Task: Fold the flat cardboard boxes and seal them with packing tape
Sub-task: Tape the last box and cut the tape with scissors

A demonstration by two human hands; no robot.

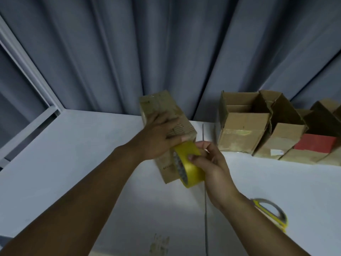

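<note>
Box looks light, stiff; your left hand presses it flat-fingered. Right hand grips tape roll by its rim.

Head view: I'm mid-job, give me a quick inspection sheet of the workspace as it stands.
Surface: white table, with a thin dark line running down it; seam or rod, cannot tell.
Job's things: cardboard box, closed and tilted; yellow tape roll against its near end.
Clutter: open boxes along the back right, a red block among them; second tape roll at the near right.
Grippers: left hand pressing on the cardboard box, fingers spread; right hand gripping the yellow tape roll.
Cables: nothing seen.
Surroundings: grey curtain behind, window frame at the left.
</note>
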